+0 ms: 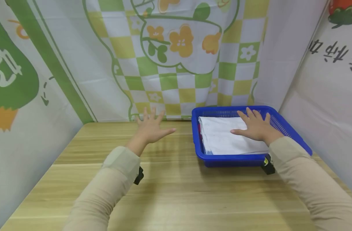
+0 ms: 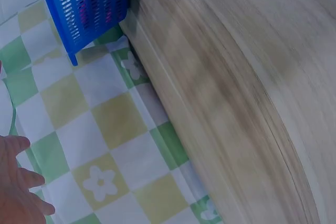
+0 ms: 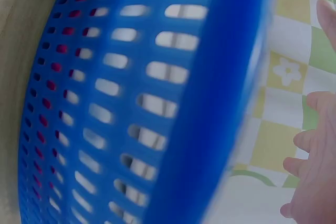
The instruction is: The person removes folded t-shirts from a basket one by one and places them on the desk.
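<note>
My left hand (image 1: 151, 129) is held above the wooden table with its fingers spread and nothing in it. To the right, my right hand (image 1: 256, 127) hovers over a blue plastic basket (image 1: 233, 158), its fingers also spread and its grasp empty. Folded white cloth (image 1: 222, 136) lies inside the basket, and a bit of red shows at its left edge. In the right wrist view the basket's slotted wall (image 3: 105, 87) fills much of the picture, with red and white showing through the holes. Fingers of the left hand (image 2: 21, 187) appear at the edge of the left wrist view.
The wooden table (image 1: 170, 192) reaches back to a checked green and yellow curtain (image 1: 176, 80). White printed cloth walls stand at left (image 1: 29, 144) and right (image 1: 326, 106). The basket sits at the table's right rear, close to the right wall.
</note>
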### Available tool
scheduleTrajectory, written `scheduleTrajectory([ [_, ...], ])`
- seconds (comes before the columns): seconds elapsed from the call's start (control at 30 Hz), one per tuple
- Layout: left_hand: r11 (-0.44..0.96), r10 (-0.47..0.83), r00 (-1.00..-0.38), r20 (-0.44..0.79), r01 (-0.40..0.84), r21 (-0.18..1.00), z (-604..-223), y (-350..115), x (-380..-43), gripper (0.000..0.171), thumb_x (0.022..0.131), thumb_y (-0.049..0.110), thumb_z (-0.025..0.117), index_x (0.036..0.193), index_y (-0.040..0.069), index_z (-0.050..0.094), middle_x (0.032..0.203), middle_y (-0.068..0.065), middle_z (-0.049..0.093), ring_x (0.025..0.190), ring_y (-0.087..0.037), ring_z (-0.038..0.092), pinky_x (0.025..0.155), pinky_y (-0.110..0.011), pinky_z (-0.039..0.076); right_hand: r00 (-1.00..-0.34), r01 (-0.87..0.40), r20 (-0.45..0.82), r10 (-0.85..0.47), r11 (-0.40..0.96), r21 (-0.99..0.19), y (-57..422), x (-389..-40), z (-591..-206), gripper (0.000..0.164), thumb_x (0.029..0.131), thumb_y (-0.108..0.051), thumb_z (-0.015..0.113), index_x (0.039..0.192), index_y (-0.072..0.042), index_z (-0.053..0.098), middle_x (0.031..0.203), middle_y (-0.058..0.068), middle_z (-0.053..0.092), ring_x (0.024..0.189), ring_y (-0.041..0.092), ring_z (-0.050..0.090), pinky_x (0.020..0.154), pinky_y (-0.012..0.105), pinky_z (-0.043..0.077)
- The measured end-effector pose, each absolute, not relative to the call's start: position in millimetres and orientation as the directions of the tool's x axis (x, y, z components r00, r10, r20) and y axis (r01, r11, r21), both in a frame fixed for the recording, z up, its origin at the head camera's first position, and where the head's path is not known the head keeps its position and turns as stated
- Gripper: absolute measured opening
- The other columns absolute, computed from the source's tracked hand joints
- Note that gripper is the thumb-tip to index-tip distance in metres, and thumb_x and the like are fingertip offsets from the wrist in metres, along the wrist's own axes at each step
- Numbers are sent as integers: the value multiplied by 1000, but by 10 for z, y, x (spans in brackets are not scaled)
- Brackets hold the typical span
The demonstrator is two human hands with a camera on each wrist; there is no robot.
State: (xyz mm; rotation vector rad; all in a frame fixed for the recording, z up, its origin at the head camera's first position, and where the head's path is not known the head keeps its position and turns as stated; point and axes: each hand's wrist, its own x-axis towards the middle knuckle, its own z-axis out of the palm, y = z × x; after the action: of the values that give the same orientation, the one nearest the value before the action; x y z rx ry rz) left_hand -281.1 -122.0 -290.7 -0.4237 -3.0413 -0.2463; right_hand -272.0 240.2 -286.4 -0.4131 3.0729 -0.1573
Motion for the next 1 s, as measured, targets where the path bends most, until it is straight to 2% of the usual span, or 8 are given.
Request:
scheduleTrajectory([
  [0.27, 938, 297, -950, 96, 309, 154, -2917, -1036, -2841, 87, 73, 73, 31, 139, 24, 4, 141, -14, -9, 121, -40, -19, 86, -65, -9, -969, -245, -7, -247, 963, -110, 2512, -2704, -2886, 96, 73, -72, 34, 139, -7, 10, 138, 28, 1, 121, 48, 1, 81, 66, -15],
  [0.53, 930, 330, -940, 88, 340, 143, -2988, -838, -2860, 88, 71, 75, 28, 139, 26, 3, 142, -12, -10, 122, -41, -13, 88, -62, -11, -973, -227, -20, -231, 967, -118, 2606, -2664, -2900, 95, 73, -71, 34, 139, -7, 9, 138, 28, 1, 121, 48, 0, 82, 67, -13],
  [0.77, 917, 362, -929, 82, 370, 149, -3011, -639, -2837, 89, 69, 76, 28, 139, 25, 7, 142, -10, -10, 122, -40, -14, 91, -62, -3, -975, -216, -27, -222, 966, -144, 2689, -2627, -2951, 94, 74, -69, 37, 138, -6, 9, 137, 30, 2, 120, 49, 0, 82, 67, -14],
  [1.0, 911, 384, -921, 66, 390, 133, -3074, -449, -2857, 88, 69, 76, 29, 139, 27, 8, 143, -11, -6, 124, -38, -12, 93, -60, -5, -977, -203, -34, -210, 967, -154, 2741, -2590, -2989, 94, 74, -68, 38, 138, -6, 9, 137, 30, 3, 120, 49, 1, 82, 68, -10],
])
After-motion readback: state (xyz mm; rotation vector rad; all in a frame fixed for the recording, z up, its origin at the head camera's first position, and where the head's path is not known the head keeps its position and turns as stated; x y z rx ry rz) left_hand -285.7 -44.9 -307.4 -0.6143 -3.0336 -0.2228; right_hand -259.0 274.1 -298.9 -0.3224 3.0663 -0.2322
